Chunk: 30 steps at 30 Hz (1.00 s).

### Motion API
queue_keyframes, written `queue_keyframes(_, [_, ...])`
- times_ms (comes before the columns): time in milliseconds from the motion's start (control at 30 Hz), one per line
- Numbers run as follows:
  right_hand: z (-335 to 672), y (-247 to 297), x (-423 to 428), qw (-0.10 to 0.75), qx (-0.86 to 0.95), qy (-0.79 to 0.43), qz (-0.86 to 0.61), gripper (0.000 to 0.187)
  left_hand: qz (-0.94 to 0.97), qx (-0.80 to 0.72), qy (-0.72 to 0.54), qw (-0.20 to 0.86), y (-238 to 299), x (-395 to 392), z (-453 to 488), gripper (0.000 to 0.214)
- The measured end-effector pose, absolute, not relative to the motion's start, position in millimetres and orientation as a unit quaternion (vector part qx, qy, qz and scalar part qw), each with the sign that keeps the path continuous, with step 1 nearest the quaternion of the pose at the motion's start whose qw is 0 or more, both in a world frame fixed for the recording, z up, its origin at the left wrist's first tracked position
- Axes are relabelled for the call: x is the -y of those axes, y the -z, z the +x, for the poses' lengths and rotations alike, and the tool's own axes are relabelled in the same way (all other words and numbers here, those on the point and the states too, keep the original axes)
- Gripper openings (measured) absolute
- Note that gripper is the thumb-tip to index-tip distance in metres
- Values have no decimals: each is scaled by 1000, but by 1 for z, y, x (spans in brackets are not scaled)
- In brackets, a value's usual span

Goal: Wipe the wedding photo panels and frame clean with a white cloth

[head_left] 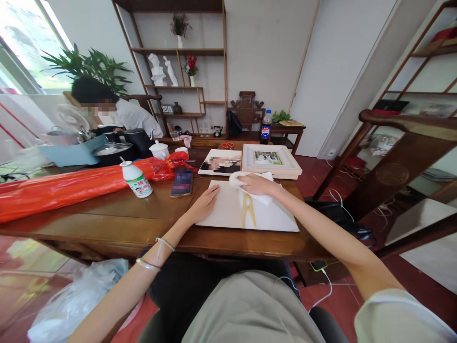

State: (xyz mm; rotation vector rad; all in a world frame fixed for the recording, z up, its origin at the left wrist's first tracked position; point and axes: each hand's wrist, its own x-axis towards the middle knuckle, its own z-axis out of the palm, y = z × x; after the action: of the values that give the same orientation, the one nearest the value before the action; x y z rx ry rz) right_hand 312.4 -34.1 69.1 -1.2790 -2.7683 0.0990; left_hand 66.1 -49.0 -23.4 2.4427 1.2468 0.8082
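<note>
A white panel (221,209) lies flat on the wooden table in front of me, with a tan A-shaped piece (249,209) on its face; I cannot tell whether that piece is fixed to it. My left hand (206,205) rests at the panel's left edge, fingers stretched out and holding nothing. On the panel's far right part, my right hand (255,183) presses a white cloth (264,196) that bunches up under the fingers. Just beyond are a photo print (221,162) and a pale framed photo (269,159), lying side by side.
Left of the panel are a phone (182,182), a white bottle (136,179) and a long red plastic wrap (82,186). Orange-handled scissors (227,145) and a cola bottle (266,127) stand farther back. Another person (132,116) sits at the far left. A wooden chair (403,157) is at right.
</note>
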Motion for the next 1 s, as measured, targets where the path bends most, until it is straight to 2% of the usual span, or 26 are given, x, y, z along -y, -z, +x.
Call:
queue_keyframes(233, [384, -57, 78, 44, 858, -7, -511, 34, 848, -428, -283, 136, 25, 49, 65, 49])
queue_keyframes(367, [386, -65, 132, 33, 876, 16, -481, 28, 847, -429, -284, 135, 25, 49, 66, 49])
queue_keyframes(567, [373, -89, 208, 14, 910, -113, -398, 36, 847, -425, -288, 135, 27, 47, 65, 48])
queue_keyframes(733, [381, -83, 167, -7, 902, -99, -420, 34, 849, -426, -280, 136, 26, 48, 65, 49])
queue_keyframes(900, [385, -58, 95, 62, 894, -28, -444, 22, 848, -426, -285, 133, 26, 48, 65, 48])
queue_keyframes(1000, [383, -47, 81, 95, 885, -2, -456, 21, 848, -426, -285, 136, 26, 49, 65, 48])
